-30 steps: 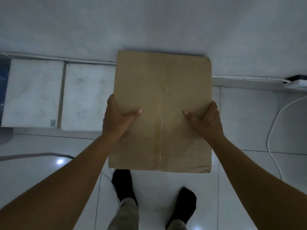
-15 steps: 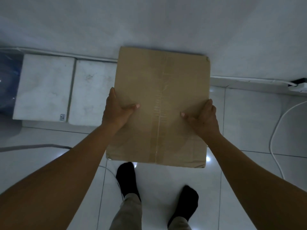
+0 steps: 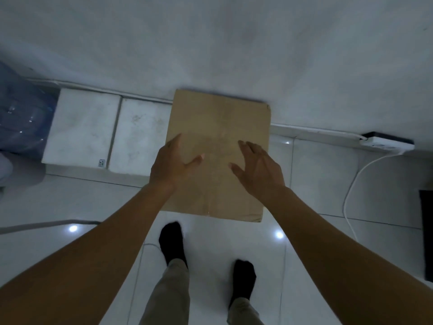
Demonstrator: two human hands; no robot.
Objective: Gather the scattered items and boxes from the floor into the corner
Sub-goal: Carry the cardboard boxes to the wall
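1. One cardboard box (image 3: 220,118) lies flat on the floor (image 3: 323,184), its far edge at the wall (image 3: 210,43).
2. I see two hands over its top. The left hand (image 3: 172,164) and right hand (image 3: 257,167) are both released, fingers spread, grasping nothing. Contact with the cardboard is unclear.
3. Two white blocks (image 3: 84,127) sit side by side, left of the box.
4. One blue bottle (image 3: 21,113) at far left and one dark mat (image 3: 426,231) at right are cut off by the frame edge.

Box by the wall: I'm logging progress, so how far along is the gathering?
Done: the box sits against the wall beside two white blocks. In hand: nothing; left hand and right hand are open over it. Left: nothing else scattered shows in this view.
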